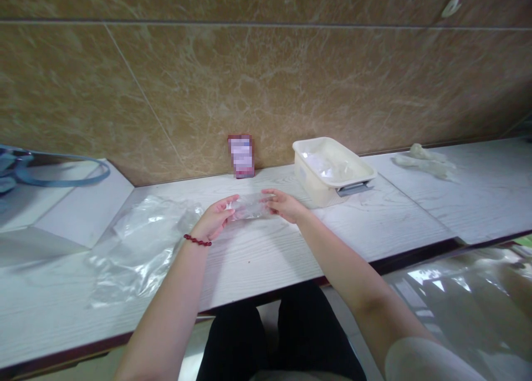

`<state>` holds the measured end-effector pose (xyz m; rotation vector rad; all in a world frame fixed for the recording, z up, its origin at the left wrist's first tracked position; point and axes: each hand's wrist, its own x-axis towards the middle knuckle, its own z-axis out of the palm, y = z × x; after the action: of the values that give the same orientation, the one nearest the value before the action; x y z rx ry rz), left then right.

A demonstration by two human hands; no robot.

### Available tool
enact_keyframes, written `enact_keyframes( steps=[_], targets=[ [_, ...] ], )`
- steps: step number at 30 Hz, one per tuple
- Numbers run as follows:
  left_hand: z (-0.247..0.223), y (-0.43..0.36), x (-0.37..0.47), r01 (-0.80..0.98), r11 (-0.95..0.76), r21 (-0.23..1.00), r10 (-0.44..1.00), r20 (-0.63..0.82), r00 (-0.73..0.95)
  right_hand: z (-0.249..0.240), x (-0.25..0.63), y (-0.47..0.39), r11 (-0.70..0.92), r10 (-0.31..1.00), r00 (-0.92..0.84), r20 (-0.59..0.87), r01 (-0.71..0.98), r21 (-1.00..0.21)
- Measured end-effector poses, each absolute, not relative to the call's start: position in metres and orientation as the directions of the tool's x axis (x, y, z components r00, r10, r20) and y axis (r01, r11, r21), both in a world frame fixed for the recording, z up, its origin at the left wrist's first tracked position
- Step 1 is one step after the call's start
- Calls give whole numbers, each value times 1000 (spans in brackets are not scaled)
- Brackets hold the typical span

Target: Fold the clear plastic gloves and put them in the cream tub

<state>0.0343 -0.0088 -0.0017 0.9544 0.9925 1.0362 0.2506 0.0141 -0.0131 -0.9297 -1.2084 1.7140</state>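
Between my two hands, just above the white wood-grain table point(253, 270), stretches a small clear plastic bag point(249, 206). My left hand point(216, 217), with a red bead bracelet at the wrist, pinches its left end. The right end is pinched by my right hand point(285, 205). I cannot make out whether anything is inside the bag. Large crumpled clear plastic bags point(141, 242) lie to the left of my left hand. Beyond my right hand stands a cream plastic bin point(316, 179) with a grey latch, holding clear plastic pieces point(328, 166).
A phone point(241, 156) leans on the brown tiled wall point(233, 82). At the left sits an open white box point(70, 215) with a blue strap point(66, 179). Pale crumpled gloves or plastic point(426, 162) lie at the right. Shiny plastic-wrapped items point(465, 309) are below the table's right edge.
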Motion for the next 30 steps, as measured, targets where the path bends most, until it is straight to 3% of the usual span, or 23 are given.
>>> enact_keyframes(
  steps=[9, 13, 21, 30],
  targets=[
    [7, -14, 28, -193, 133, 972, 949, -69, 309, -9, 249, 13, -144, 948, -314, -52, -279, -949],
    [9, -17, 31, -196, 105, 975, 943, -35, 332, -8, 248, 11, -252, 934, -331, -130, -359, -899],
    [7, -19, 37, -196, 79, 977, 935, -4, 355, -11, 247, 11, -305, 889, -420, -183, -246, -920],
    [9, -21, 45, -201, 41, 979, 938, 31, 344, -5, 245, 7, -403, 874, -432, -222, -390, -828]
  ],
)
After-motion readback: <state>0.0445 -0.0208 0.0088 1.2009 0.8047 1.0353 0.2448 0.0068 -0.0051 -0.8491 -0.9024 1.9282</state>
